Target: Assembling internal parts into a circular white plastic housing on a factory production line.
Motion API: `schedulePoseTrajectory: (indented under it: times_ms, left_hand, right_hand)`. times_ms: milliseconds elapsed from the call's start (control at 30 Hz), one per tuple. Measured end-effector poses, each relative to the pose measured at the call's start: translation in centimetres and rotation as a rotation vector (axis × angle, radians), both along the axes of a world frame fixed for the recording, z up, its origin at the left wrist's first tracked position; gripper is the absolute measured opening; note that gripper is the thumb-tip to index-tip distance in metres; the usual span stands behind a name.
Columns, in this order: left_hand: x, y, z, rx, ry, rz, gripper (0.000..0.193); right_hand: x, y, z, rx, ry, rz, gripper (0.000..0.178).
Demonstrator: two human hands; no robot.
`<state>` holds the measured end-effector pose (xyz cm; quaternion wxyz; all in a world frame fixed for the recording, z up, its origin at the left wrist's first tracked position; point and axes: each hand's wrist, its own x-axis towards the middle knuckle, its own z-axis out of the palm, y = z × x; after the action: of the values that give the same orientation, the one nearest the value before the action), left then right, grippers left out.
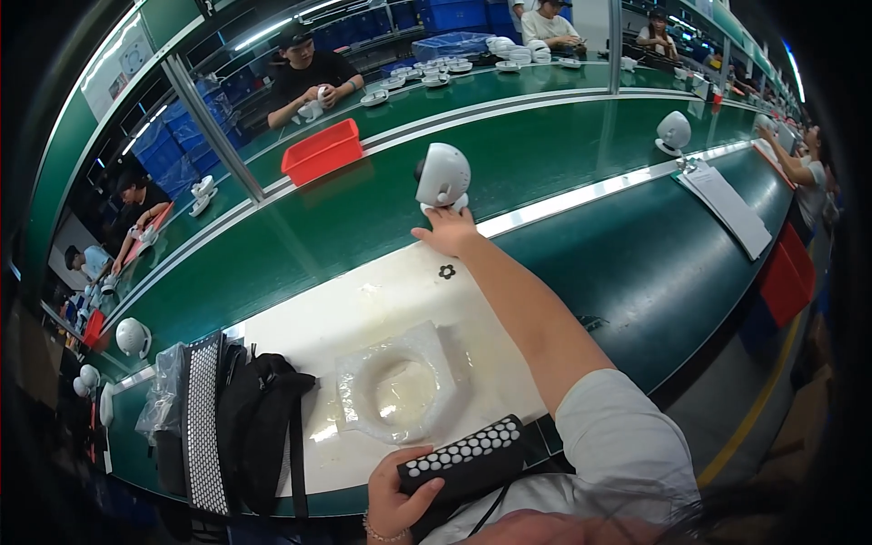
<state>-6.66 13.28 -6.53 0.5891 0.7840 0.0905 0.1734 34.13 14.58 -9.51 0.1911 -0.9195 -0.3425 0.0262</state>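
Note:
My right hand (447, 233) reaches far forward, its thumb and fingers spread at the base of a white rounded device (444, 174). The fingertips touch or nearly touch that base; the device stands on the green conveyor belt (554, 150). Close to my body, my left hand (400, 498) is closed around the end of a black roll-like pad with white round dots (465, 454). Between my arms, a white foam ring (400, 380) wrapped in clear film lies on the white work sheet (300, 318).
A black bag (263, 418), a dotted black panel (205, 422) and clear plastic bags (163, 395) lie at left. A clipboard (727, 204) rests at right. Beyond the belt are a red bin (322, 152) and several people. More white devices (673, 133) stand along the belt.

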Motion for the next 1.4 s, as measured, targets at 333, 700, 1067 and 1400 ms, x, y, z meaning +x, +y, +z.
schedulePoseTrajectory:
  times_ms: [333, 700, 1067, 1400]
  left_hand:
    - [0.3, -0.4, 1.4, 0.041, 0.032, 0.01, 0.036]
    - [0.1, 0.2, -0.8, -0.021, -0.039, 0.052, 0.035]
    - [-0.5, 0.5, -1.5, -0.041, -0.098, 0.115, 0.033]
    - [-0.7, 0.1, -3.5, -0.206, -0.351, 0.494, 0.026]
  right_hand:
    - [2.7, -2.0, 1.2, 0.613, -0.503, 0.038, 0.018]
    - [-14.5, -4.2, 11.0, 1.011, 0.535, 0.479, 0.034]
    - [-20.2, -10.2, 7.6, 0.57, 0.842, 0.529, 0.039]
    - [-21.0, -15.0, 4.8, 0.413, 0.76, 0.919, 0.055]
